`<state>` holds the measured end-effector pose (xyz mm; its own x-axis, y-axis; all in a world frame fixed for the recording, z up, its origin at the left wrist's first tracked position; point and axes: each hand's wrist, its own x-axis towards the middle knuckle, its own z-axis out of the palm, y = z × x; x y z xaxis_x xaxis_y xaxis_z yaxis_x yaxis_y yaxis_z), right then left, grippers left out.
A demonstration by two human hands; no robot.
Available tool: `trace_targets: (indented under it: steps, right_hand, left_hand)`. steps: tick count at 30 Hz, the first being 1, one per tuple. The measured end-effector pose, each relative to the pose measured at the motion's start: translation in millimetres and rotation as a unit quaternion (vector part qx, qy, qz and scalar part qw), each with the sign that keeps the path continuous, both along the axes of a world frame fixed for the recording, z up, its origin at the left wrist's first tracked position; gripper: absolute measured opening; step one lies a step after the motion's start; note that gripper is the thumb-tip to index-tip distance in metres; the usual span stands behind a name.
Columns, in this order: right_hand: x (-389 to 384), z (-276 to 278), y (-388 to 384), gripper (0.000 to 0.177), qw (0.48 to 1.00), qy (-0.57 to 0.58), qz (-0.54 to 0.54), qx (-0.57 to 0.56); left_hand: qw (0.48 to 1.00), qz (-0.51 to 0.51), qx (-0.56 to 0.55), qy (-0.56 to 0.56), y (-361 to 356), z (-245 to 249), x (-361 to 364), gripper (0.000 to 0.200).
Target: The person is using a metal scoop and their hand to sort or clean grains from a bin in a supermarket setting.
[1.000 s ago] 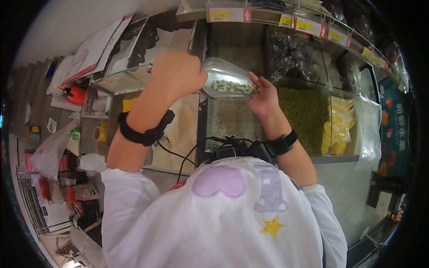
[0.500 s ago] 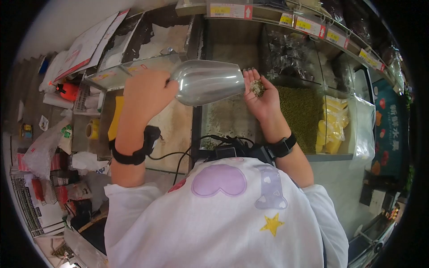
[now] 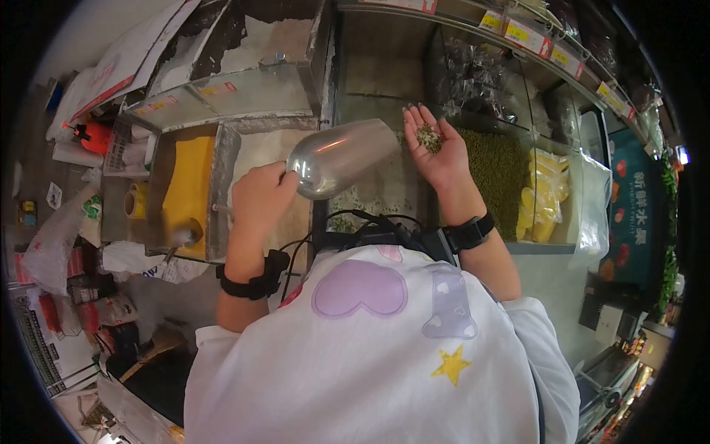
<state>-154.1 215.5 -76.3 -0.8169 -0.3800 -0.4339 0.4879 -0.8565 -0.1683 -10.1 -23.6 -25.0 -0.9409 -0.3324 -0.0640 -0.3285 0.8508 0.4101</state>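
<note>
My left hand (image 3: 262, 192) is closed around the handle end of a clear plastic scoop (image 3: 344, 159). The scoop's wide mouth points right, towards my other hand, and no grains can be made out inside it. My right hand (image 3: 442, 157) is open, palm up with the fingers stretched out. A small heap of mixed pale and green grains (image 3: 429, 138) lies on its palm. A narrow gap separates the scoop's rim from the fingers. Below them is a bin (image 3: 384, 194) with a thin scatter of similar grains on its floor.
Right of that bin, another holds green beans (image 3: 493, 174), with yellow packets (image 3: 546, 200) beyond. On the left are bins of white powder (image 3: 270, 37) and yellow flour-like powder (image 3: 188, 181), the latter with a metal scoop (image 3: 191, 233). A price-tag rail (image 3: 529, 35) runs above.
The scoop has drawn back from my right palm and tilted, its handle end now lower in view. My left hand has shifted right and down. The grains stay on my right palm.
</note>
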Motion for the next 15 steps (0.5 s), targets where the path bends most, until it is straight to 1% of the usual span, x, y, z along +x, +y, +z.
trace_targets:
  steps: [1,4,10,12,15]
  right_hand:
    - [0,-1,0,0.042,0.999,0.024,0.015,-0.016]
    - [3,2,-4,0.042,0.999,0.045,0.029,-0.01]
    - [3,3,-13,0.043,0.998,0.051,0.026,-0.013]
    - [2,1,-15,0.044,0.998,0.053,0.033,-0.007]
    - [1,2,-17,0.044,0.998,0.055,0.04,0.013]
  left_hand:
    - [1.0,0.001,0.004,-0.002,4,-1,-1,0.028]
    - [1.0,-0.015,-0.01,0.013,11,-2,-5,0.027]
    - [1.0,-0.011,0.007,0.023,22,-4,-11,0.027]
    - [1.0,-0.009,-0.013,0.005,24,-7,-14,0.027]
    - [1.0,-0.004,-0.011,0.001,25,-10,-15,0.028]
